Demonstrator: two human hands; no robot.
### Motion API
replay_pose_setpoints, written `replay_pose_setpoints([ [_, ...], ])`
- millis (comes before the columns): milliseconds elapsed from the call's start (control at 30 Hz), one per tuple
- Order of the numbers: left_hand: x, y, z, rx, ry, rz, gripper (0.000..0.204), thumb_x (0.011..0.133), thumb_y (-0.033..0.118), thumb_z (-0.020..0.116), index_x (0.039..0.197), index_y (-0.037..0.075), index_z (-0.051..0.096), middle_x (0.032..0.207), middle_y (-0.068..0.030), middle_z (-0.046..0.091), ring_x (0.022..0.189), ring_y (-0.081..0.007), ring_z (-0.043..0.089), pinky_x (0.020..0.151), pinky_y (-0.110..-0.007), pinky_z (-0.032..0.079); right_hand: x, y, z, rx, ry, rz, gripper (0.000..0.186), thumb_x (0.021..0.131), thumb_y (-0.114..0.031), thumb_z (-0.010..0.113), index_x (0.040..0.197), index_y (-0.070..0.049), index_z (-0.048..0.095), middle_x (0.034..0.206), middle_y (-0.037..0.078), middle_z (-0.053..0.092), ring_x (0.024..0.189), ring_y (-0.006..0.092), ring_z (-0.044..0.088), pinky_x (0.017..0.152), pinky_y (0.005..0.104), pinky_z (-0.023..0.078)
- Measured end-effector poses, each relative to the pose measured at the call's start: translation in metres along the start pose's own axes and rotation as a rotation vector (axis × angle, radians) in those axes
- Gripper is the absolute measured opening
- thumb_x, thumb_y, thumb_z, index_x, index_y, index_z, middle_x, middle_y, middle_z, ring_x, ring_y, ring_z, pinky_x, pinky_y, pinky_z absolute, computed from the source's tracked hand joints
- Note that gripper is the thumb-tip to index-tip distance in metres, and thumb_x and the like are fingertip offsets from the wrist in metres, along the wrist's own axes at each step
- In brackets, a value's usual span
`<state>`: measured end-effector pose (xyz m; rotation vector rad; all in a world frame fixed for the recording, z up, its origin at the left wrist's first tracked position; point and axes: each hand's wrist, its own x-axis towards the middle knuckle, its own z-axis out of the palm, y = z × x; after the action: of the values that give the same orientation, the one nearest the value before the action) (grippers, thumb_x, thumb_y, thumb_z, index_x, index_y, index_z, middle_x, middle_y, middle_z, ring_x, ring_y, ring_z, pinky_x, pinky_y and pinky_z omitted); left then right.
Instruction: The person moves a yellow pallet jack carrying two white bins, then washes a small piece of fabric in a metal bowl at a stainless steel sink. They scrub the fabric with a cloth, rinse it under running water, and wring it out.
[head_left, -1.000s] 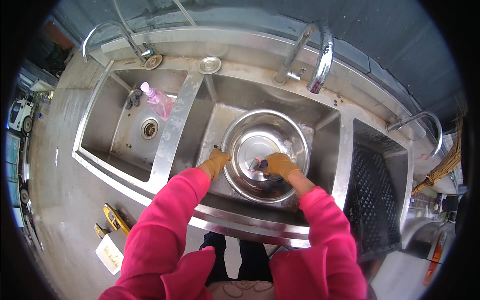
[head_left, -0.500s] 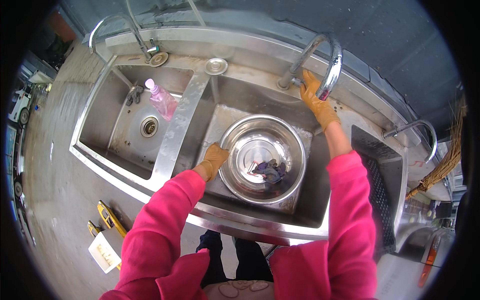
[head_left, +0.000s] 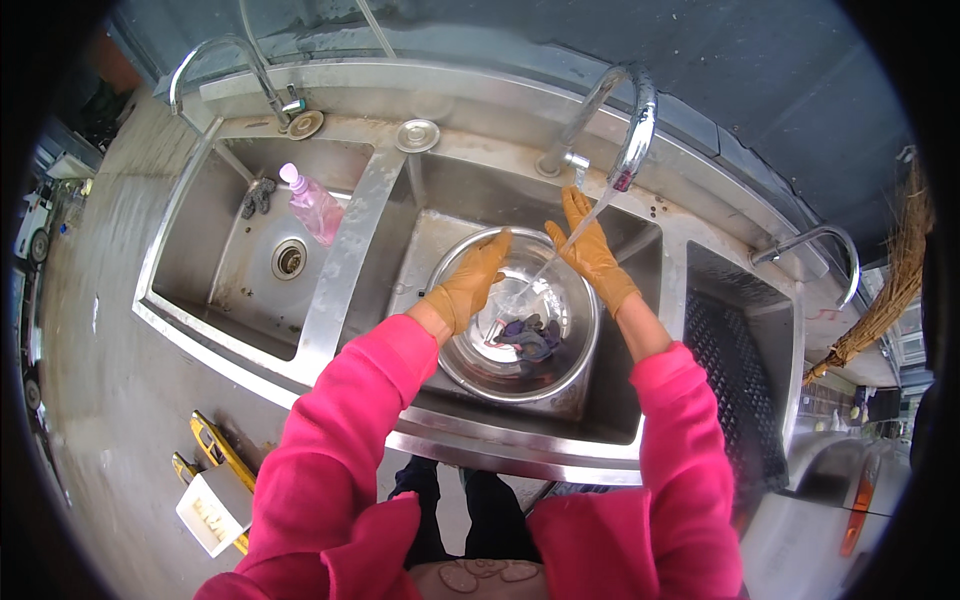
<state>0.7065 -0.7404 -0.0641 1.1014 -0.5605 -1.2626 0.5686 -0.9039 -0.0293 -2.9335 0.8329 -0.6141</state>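
Note:
A stream of water runs from the middle faucet (head_left: 636, 135) down into a round steel basin (head_left: 462, 375), which sits in the middle sink (head_left: 400, 245). Crumpled dark grey and purplish cloth (head_left: 533, 338) lies at the basin's bottom; its kind I cannot make out. Over the basin's upper left rim is my left hand (head_left: 472, 283), in an orange-brown rubber glove, its fingers stretched out. My right hand (head_left: 592, 258), gloved alike, is spread beside the stream, above the basin's upper right side. Neither hand holds anything.
The left sink (head_left: 235, 285) holds a pink pump bottle (head_left: 314, 207) and a dark grey rag (head_left: 258, 197). A perforated black mat (head_left: 735, 385) lines the right sink. Further right hangs a straw broom (head_left: 880, 310). A yellow-handled item and white box (head_left: 213, 510) stand on the floor.
Water now flows from the middle faucet. My right hand has left the faucet's lever and come down to the stream. My left hand has shifted from the basin's left side to above its rim.

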Motion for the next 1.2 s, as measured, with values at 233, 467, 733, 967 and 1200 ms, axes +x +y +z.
replay_pose_setpoints([
  [233, 0.029, 0.011, 0.057, -0.200, -0.123, 0.113, 0.055, 0.093, 0.059, 0.040, 0.120, 0.012, 0.053, 0.114, -0.0077, 0.055, 0.107, -0.0188, 0.050, 0.092, -0.037, 0.041, -0.023, -0.054, -0.012, 1.623, -0.182, 0.481, 0.050, 0.096, -0.040, 0.049, 0.132, -0.005, 0.047, 0.124, 0.010, 0.054, 0.114, 0.0184, 0.049, 0.094, 0.0325, 0.039],
  [467, 0.024, -0.008, 0.105, -0.399, -0.074, 0.060, 0.055, 0.093, 0.062, 0.036, 0.096, 0.011, 0.055, 0.089, -0.0017, 0.056, 0.084, -0.0141, 0.052, 0.078, -0.028, 0.044, -0.020, -0.063, -0.022, 1.472, 0.015, 0.809, 0.064, 0.093, -0.049, 0.049, 0.132, 0.002, 0.045, 0.127, 0.009, 0.050, 0.112, 0.0178, 0.047, 0.097, 0.0289, 0.037],
  [733, 0.039, -0.011, 0.071, -1.184, -0.404, -0.238, 0.047, 0.094, 0.056, 0.040, 0.116, 0.016, 0.052, 0.095, -0.0007, 0.055, 0.085, -0.0145, 0.052, 0.077, -0.029, 0.044, -0.041, -0.082, -0.012, 0.766, 0.119, 0.192, 0.050, 0.100, -0.036, 0.037, 0.137, -0.002, 0.040, 0.143, 0.017, 0.038, 0.137, 0.0301, 0.027, 0.112, 0.0355, 0.019],
  [967, 0.030, -0.033, 0.062, 0.159, -0.420, 0.729, 0.038, 0.094, 0.015, 0.050, 0.131, 0.010, 0.042, 0.124, -0.0100, 0.052, 0.114, -0.0194, 0.052, 0.095, -0.033, 0.045, -0.031, -0.065, -0.010, 0.406, 0.150, -0.023, 0.033, 0.095, -0.029, 0.045, 0.112, -0.006, 0.062, 0.118, 0.011, 0.060, 0.122, 0.0342, 0.045, 0.104, 0.0424, 0.030],
  [1200, 0.024, -0.013, 0.068, 0.249, -0.258, 0.176, 0.016, 0.087, 0.016, 0.056, 0.090, 0.002, 0.061, 0.070, -0.0057, 0.063, 0.063, -0.0169, 0.062, 0.058, -0.027, 0.049, -0.014, -0.023, -0.028, 1.187, -0.650, 0.376, 0.035, 0.089, -0.035, 0.055, 0.088, -0.003, 0.069, 0.070, 0.007, 0.066, 0.037, 0.0138, 0.050, 0.031, 0.0203, 0.029],
])
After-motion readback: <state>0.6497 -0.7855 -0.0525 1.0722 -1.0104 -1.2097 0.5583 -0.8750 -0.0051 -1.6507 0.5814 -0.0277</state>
